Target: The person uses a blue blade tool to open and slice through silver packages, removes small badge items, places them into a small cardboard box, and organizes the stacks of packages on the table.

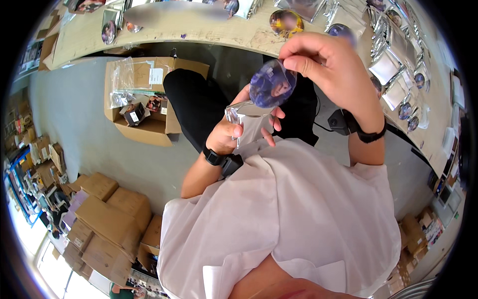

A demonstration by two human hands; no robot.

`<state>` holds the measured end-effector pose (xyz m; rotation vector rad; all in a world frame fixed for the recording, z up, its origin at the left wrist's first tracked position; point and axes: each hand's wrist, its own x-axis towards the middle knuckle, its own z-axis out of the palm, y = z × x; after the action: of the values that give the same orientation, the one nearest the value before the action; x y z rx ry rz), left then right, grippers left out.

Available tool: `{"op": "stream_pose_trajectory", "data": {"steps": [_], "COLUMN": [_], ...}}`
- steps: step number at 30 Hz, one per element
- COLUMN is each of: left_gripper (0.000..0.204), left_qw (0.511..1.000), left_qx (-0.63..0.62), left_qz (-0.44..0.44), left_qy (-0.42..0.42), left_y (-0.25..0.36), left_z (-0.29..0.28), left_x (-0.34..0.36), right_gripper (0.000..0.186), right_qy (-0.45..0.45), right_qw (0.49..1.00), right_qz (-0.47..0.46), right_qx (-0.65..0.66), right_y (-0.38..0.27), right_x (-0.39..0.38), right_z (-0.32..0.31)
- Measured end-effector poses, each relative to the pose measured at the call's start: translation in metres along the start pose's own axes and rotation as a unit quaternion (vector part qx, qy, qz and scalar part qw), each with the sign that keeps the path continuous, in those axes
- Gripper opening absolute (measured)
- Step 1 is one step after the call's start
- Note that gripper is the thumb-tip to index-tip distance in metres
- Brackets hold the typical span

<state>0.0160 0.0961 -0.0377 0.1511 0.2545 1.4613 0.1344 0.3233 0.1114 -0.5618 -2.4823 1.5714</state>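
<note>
Between the thumb and fingertips of my right hand (326,65) hangs a round picture badge (271,85), mostly purple-blue and printed with a portrait. It is held by its upper right edge, over my lap. Just below it, my left hand (226,133) is closed on a shiny silver packet (251,110). The packet's upper edge lies right under the badge; whether the two touch, I cannot tell. Some of my left fingers show beyond the packet's far side. A yellow round badge (286,23) lies on the table beyond my right hand.
Along the far side and right curves a pale table (234,37). Silver packets (393,60) and more round badges (405,110) cover its right part. On the floor at left stands an open cardboard box (149,134) with small boxes inside. Stacked cartons (107,219) rise at lower left.
</note>
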Motion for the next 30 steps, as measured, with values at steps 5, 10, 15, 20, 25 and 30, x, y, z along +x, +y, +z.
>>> {"op": "stream_pose_trajectory", "data": {"steps": [5, 10, 15, 20, 25, 30], "left_gripper": [0.116, 0.114, 0.115, 0.118, 0.124, 0.125], "left_qw": [1.000, 0.999, 0.999, 0.998, 0.995, 0.997], "left_qx": [0.005, -0.014, -0.016, 0.029, 0.086, 0.010], "left_qz": [-0.019, -0.028, -0.032, -0.037, -0.010, -0.067], "left_qy": [-0.010, -0.019, 0.001, 0.032, 0.052, -0.033], "left_y": [0.000, -0.004, -0.007, -0.001, -0.002, -0.013], "left_z": [0.002, 0.002, 0.008, 0.007, 0.032, 0.018], "left_x": [0.002, 0.006, 0.007, 0.005, 0.021, 0.048], "right_gripper": [0.013, 0.009, 0.005, 0.011, 0.010, 0.009], "right_qy": [-0.009, -0.011, -0.101, -0.078, 0.012, 0.029], "right_qw": [0.999, 0.999, 0.994, 0.981, 0.983, 0.997], "right_qz": [0.035, -0.013, 0.033, -0.142, -0.164, -0.059], "right_qx": [0.036, 0.043, 0.024, -0.109, -0.084, -0.046], "right_y": [0.002, 0.010, -0.008, -0.003, 0.008, 0.016], "right_x": [0.004, 0.001, -0.006, -0.026, -0.039, -0.036], "right_z": [0.001, 0.011, 0.016, 0.041, 0.033, 0.003]}}
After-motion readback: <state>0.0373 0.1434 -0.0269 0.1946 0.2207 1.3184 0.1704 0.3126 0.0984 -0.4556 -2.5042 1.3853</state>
